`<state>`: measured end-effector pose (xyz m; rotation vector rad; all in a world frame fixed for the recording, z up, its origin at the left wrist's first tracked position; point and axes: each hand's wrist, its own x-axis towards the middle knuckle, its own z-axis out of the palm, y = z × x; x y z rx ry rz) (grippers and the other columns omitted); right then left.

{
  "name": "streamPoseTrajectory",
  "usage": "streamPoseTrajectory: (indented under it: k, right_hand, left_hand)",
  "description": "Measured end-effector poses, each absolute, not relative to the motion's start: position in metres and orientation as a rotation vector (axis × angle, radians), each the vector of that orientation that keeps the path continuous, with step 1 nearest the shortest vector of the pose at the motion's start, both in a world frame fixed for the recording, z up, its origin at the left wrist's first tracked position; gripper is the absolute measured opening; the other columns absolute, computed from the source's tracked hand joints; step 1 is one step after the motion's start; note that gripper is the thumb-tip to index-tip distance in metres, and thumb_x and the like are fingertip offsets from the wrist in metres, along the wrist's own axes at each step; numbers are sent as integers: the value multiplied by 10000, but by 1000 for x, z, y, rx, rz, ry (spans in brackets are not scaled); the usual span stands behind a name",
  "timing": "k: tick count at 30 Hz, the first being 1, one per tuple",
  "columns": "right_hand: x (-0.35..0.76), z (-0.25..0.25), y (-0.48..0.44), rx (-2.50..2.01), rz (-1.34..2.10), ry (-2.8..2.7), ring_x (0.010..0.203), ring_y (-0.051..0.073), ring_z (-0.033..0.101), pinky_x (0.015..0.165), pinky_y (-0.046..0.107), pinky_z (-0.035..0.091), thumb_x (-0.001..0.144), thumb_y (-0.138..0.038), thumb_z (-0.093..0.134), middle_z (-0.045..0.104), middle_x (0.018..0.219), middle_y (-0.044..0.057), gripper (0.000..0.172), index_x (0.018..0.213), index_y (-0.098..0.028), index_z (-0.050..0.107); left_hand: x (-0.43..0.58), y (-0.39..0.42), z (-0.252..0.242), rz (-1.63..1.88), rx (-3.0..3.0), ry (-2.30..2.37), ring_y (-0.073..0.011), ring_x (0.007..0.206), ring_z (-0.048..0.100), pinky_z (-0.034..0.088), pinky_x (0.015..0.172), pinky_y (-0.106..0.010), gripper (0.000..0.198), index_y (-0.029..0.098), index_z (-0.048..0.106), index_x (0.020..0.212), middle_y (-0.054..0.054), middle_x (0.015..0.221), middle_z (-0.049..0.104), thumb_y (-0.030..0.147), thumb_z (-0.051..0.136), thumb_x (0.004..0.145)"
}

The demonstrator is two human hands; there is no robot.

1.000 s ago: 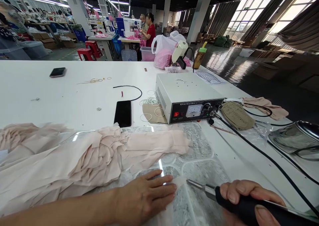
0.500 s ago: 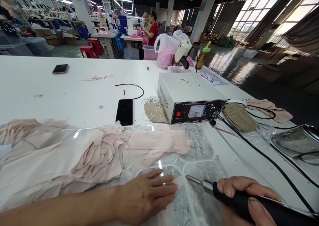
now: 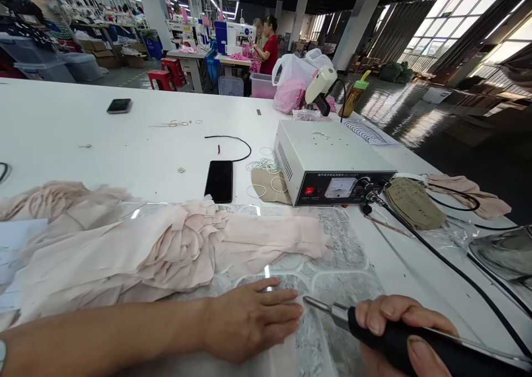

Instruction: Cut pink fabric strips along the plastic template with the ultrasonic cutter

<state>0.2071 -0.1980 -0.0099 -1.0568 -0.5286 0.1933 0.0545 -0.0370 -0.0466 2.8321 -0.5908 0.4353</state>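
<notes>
My left hand [image 3: 257, 319] lies flat, fingers stretched out, on a pale sheer fabric strip [image 3: 285, 357] over a clear mat [image 3: 344, 288] with a grey marbled look. In my right hand [image 3: 399, 332] is an ultrasonic handpiece [image 3: 390, 338] with a black handle and a slim metal tip. The tip points left and is just right of my left fingertips; whether it touches the fabric I cannot tell. Beyond my left hand spreads a layered heap of pale pink fabric pieces [image 3: 183, 244].
A control box [image 3: 332, 149] with a dial and red switch stands on the white table [image 3: 166, 161]. Its black cable [image 3: 440, 266] runs along the right. Also there are a phone [image 3: 219, 181], brown pattern pieces [image 3: 415, 202], scissors [image 3: 174, 123] and plastic bags [image 3: 291, 83]. People work behind.
The view has swung slightly left, so the table things sit further right in the picture. The handpiece tip has come closer to my left fingertips. My left hand stays flat.
</notes>
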Motion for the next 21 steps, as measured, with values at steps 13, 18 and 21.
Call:
streamPoseTrajectory:
  k: [13, 18, 21]
  right_hand:
    - [211, -15, -194, -1048, 192, -552, 516, 112, 520, 463, 293, 504, 766, -224, 621, 547, 699, -23, 52, 783, -206, 575]
    - [212, -11, -202, -1025, 175, -512, 498, 101, 494, 441, 275, 491, 764, -246, 618, 528, 679, -21, 62, 786, -203, 577]
    - [213, -11, -210, -1061, 206, -532, 480, 102, 485, 416, 270, 471, 773, -295, 629, 510, 665, -17, 103, 772, -207, 576]
  left_hand:
    - [54, -38, -43, 408, 2811, -567, -219, 1311, 471, 375, 1111, -390, 297, 101, 573, 1233, -76, 1335, 594, 197, 363, 1045]
    - [54, -39, -45, 438, 2805, -565, -222, 1301, 484, 369, 1107, -388, 280, 96, 578, 1212, -82, 1319, 603, 192, 379, 1040]
    - [55, -39, -45, 444, 2806, -573, -225, 1293, 489, 349, 1114, -382, 272, 96, 576, 1215, -72, 1318, 604, 187, 391, 1038]
